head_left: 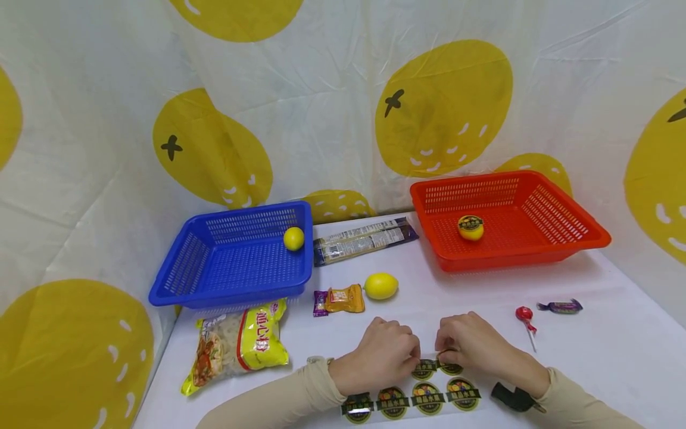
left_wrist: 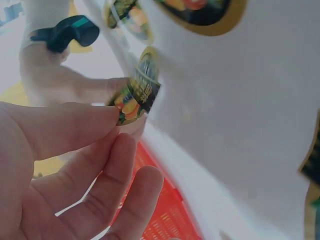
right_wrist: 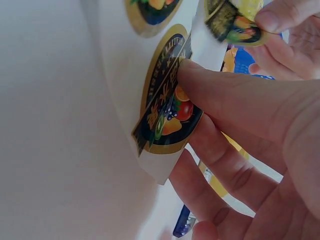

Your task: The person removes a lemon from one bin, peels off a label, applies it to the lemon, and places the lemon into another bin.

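Note:
A clear sheet (head_left: 410, 385) of round black-and-gold fruit stickers lies on the white table below both hands. My left hand (head_left: 383, 351), at the sheet's far edge, pinches a fruit sticker (left_wrist: 132, 107) between thumb and index finger; its other fingers are loosely bent. Close to its right, my right hand (head_left: 474, 342) pinches the edge of the sheet beside another sticker (right_wrist: 167, 100), thumb on top and fingers underneath. That corner of the sheet bends up in the right wrist view. A loose lemon (head_left: 381, 286) lies beyond the hands.
A blue basket (head_left: 184, 256) holds a lemon (head_left: 293, 238); a red basket (head_left: 445, 262) holds a stickered lemon (head_left: 471, 232). Between them lies a long flat packet (head_left: 364, 241). Nearer are a macaroni bag (head_left: 238, 345), wrapped sweets (head_left: 345, 298), a lollipop (head_left: 524, 314) and a purple candy (head_left: 563, 307).

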Demonstrator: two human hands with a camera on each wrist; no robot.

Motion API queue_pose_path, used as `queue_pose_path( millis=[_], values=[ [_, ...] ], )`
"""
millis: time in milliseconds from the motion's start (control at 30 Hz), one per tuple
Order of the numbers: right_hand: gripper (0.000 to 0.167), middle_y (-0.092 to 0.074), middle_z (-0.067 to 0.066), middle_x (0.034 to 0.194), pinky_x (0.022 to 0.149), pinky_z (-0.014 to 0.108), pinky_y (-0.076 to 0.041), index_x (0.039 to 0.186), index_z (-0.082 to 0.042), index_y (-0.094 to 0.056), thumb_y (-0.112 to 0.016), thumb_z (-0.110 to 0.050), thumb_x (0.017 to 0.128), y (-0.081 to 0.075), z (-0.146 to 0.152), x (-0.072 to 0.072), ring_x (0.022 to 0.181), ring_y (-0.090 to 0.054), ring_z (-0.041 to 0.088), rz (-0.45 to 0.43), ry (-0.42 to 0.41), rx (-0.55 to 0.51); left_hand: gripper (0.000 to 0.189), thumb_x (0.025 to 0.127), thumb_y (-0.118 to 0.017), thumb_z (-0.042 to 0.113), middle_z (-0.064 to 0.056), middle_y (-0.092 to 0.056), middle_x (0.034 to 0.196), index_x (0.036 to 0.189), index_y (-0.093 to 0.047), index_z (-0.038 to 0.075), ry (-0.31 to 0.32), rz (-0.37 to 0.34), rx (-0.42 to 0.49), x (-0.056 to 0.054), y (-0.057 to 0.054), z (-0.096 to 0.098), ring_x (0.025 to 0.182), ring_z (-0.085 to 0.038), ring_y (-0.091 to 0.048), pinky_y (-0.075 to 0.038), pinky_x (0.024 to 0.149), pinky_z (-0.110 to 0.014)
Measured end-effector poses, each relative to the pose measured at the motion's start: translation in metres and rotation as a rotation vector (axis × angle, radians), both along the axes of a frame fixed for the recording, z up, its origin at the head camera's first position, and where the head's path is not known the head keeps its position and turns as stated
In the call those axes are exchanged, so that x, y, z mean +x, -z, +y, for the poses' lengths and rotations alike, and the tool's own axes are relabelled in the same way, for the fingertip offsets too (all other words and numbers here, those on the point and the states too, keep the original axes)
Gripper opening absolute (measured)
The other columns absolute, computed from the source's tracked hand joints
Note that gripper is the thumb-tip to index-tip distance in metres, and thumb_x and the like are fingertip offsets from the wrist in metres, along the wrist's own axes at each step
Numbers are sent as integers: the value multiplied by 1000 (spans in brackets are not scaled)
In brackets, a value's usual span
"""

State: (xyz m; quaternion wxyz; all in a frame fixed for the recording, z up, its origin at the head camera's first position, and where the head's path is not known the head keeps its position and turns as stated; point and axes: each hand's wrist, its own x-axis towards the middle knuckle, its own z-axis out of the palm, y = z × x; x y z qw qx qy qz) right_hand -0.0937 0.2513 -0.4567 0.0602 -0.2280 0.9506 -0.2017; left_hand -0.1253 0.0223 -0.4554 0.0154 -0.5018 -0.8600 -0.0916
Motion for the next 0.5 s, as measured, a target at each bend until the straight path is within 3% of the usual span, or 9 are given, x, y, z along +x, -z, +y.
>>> queue_pose_path(
  millis=[200, 500],
  values=[
    [14, -60, -22, 74, 70, 27, -41, 81, -28, -77, -89, -24, 77, 0, 1, 0, 66, -47, -7, 3, -9, -11, 5, 89, -76, 29, 19, -63, 75, 85, -76, 32, -30, -58, 18, -1, -7, -5, 65, 2, -44, -30, 63, -20],
    [14, -61, -22, 76, 71, 28, -42, 85, -28, -78, -89, -24, 78, -1, 0, 0, 68, -48, -7, -19, -6, -7, 7, 92, -74, 26, 18, -66, 75, 85, -75, 28, -39, -118, 39, -6, -4, -8, 62, 3, -44, -30, 60, -18]
  ],
)
